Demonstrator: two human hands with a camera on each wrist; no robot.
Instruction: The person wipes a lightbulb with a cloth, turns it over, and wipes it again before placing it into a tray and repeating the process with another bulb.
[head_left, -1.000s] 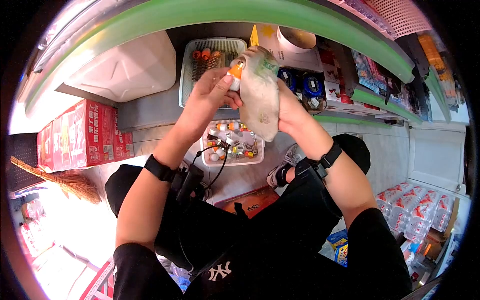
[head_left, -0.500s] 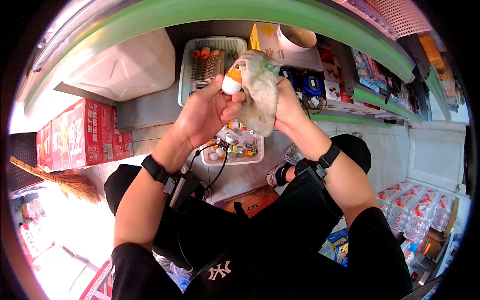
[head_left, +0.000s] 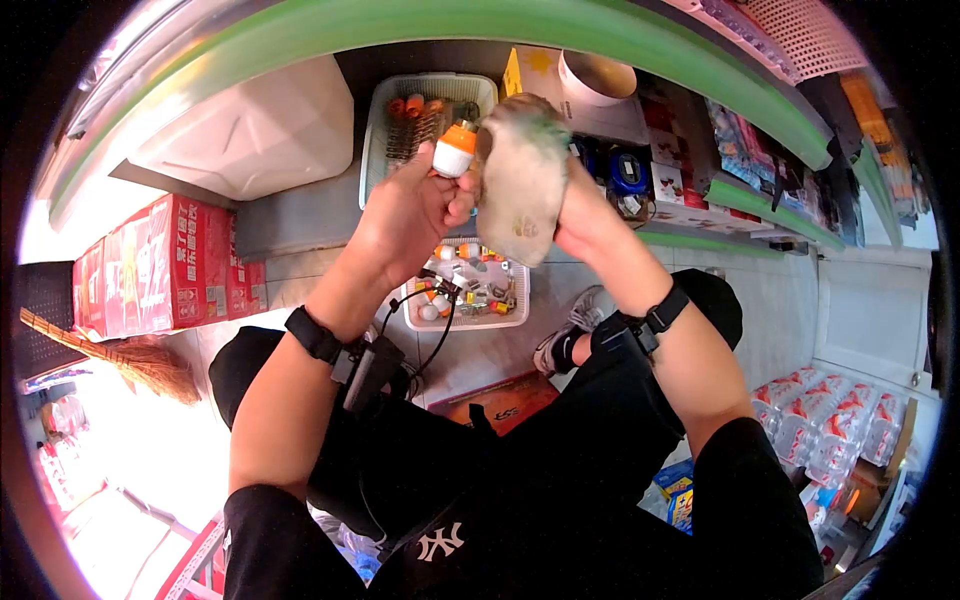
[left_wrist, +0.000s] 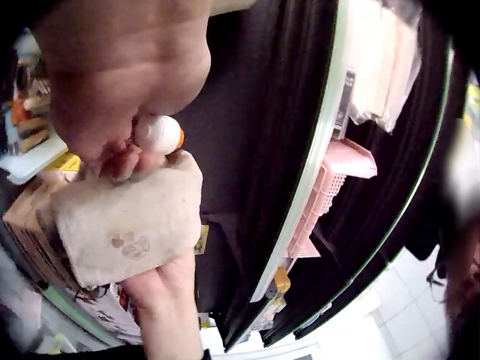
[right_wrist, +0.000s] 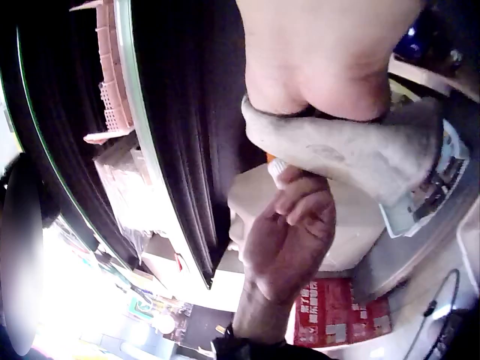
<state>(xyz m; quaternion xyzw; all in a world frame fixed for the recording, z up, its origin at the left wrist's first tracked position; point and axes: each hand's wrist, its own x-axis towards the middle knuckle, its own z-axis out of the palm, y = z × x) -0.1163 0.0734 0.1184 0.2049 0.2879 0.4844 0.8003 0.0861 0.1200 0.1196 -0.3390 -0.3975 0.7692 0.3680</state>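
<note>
In front of the shelf basket (head_left: 371, 150), the left hand (head_left: 410, 205) pinches an orange-and-white bulb (head_left: 455, 155); toward that basket's right, the right hand (head_left: 583, 215) bears a pale cloth (head_left: 520, 190) — fingers covered, so their curl cannot be told.

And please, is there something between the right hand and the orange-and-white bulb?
Yes, the pale cloth. In the head view it lies between the right hand and the orange-and-white bulb, hiding that hand's fingers. Nothing visible separates the left hand from the bulb, which it holds.
</note>
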